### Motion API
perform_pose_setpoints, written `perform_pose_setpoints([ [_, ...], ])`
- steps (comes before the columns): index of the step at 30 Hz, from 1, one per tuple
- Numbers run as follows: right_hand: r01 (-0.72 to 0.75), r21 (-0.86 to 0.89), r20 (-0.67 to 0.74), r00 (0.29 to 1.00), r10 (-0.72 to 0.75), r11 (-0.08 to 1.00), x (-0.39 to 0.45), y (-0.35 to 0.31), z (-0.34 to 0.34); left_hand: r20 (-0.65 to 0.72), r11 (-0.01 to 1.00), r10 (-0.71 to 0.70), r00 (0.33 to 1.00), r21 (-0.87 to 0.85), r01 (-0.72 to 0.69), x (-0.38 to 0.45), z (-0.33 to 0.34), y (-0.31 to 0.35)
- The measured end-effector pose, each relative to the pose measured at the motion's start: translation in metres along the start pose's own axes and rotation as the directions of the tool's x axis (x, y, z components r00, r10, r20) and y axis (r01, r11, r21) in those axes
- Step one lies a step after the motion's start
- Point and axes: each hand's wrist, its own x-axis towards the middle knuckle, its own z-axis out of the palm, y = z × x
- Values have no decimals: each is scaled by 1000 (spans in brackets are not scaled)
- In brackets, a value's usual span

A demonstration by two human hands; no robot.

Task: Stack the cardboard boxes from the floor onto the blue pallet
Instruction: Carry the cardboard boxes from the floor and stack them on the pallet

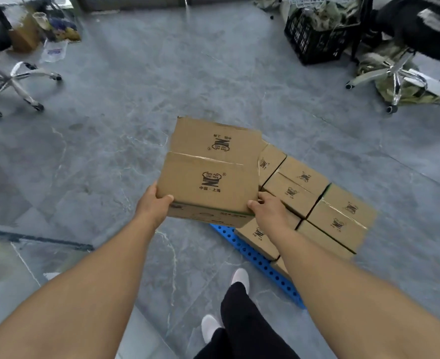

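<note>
Here is what I see from the head camera.
Held box: a brown cardboard box (208,174) with a black logo printed on each top flap. The far flap sits a bit raised. It is up in the air, over the floor and the near left end of the stacked boxes.
Stacked boxes: more brown boxes (314,200) of the same kind sit packed side by side on the blue pallet (242,251). I can see two layers at the near side.
Pallet edge: only a thin blue strip with round holes shows, on the side next to my feet. The boxes cover the rest.
Open room: the grey floor (141,99) is wide and bare to the left and ahead of the pallet.
Things at the edges: an office chair (14,81) far left, a black crate (314,40) far right, and another chair (400,73) beside the crate. All are well apart from the pallet.
Left hand: my left hand (154,203) grips the near left corner of the held box, thumb on top, fingers hidden under it.
Right hand: my right hand (268,211) grips the near right corner, thumb on the top edge, fingers curled round the side.
My feet: white shoes (239,278) stand on the floor just beside the pallet.
</note>
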Motion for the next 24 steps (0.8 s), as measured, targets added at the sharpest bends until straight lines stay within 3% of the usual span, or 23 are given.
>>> perform_pose_setpoints([
  [15,-281,101,-25,958,285,954,115,66,103,175,970,-101,979,234,58,174,58,-51],
  [24,-362,6,-93,928,361,932,202,133,172,318,985,-90,944,170,37,297,126,-134],
])
